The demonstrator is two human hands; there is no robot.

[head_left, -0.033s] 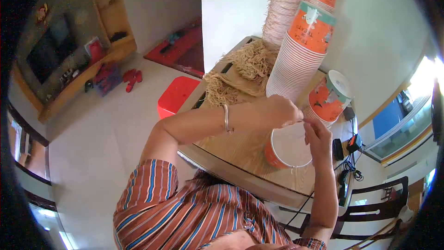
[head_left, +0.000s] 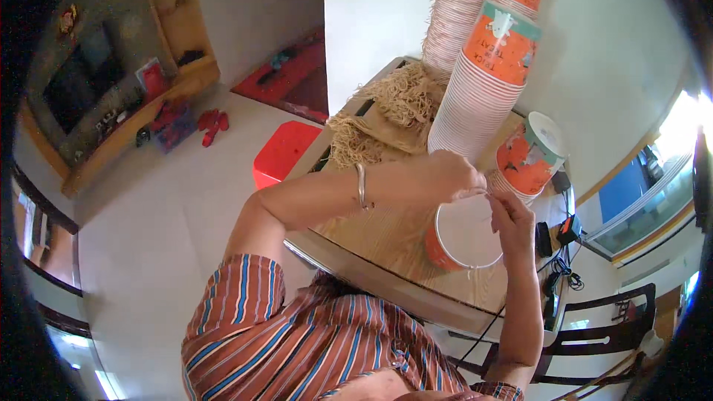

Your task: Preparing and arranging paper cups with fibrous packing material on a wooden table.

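My left hand point(head_left: 454, 177), below a wrist with a silver bangle point(head_left: 362, 186), reaches across to the right with its fingers closed. Its fingertips meet those of my right hand point(head_left: 514, 219), which is pinched shut. What lies between them is too small to make out; a thin pale strand seems to run there. Beneath the hands a paper bucket point(head_left: 468, 238), orange outside and white inside, stands on the wooden table point(head_left: 371, 245) with its mouth facing up. A bit of light cord shows at the bucket's near rim.
Tall stacks of nested orange buckets point(head_left: 483, 82) rise at the back, with a shorter stack point(head_left: 523, 156) to the right. Tan twisted cords point(head_left: 401, 104) lie heaped at the table's far left. A red stool point(head_left: 286, 152), a dark chair point(head_left: 594, 338) and black cables point(head_left: 561, 271) surround the table.
My left wrist and bangle have shifted very slightly left and up. Both hands stay together over the bucket.
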